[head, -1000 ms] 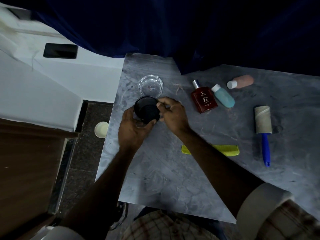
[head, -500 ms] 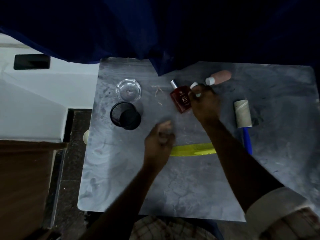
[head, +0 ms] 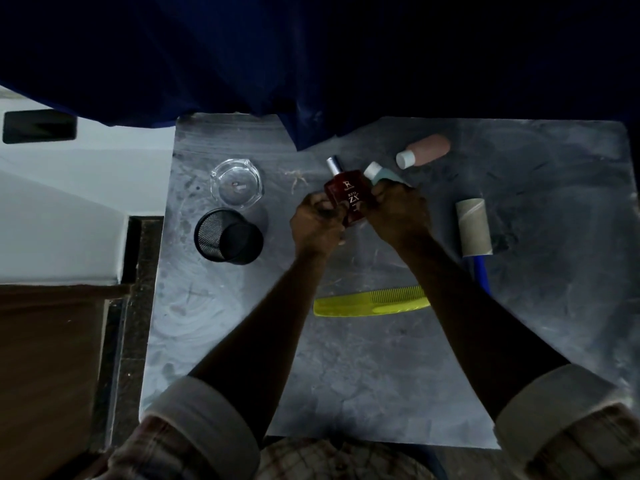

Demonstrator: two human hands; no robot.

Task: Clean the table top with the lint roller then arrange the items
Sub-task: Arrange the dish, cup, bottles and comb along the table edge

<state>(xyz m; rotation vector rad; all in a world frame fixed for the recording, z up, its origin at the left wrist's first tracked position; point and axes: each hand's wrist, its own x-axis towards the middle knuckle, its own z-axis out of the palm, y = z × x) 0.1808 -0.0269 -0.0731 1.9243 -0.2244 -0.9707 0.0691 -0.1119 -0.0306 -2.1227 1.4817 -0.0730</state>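
A red perfume bottle (head: 347,195) with a silver cap sits between my two hands at the table's middle back. My left hand (head: 317,221) grips its lower left side. My right hand (head: 398,211) is closed over a pale blue bottle (head: 379,172) with a white cap, right beside the red one, and its fingers touch the red bottle too. The lint roller (head: 472,226) with a blue handle lies to the right of my right arm. A yellow comb (head: 372,303) lies between my forearms.
On the grey table (head: 381,382), a black mesh cup (head: 227,240) and a glass ashtray (head: 236,183) stand at the left. A pink bottle (head: 427,150) lies at the back right. Bits of lint (head: 297,176) lie near the ashtray. A dark blue curtain (head: 311,64) hangs behind.
My left hand let go of the black cup, then moved up from near the comb to the red bottle. My right hand stays on the blue bottle. The view shifted left.
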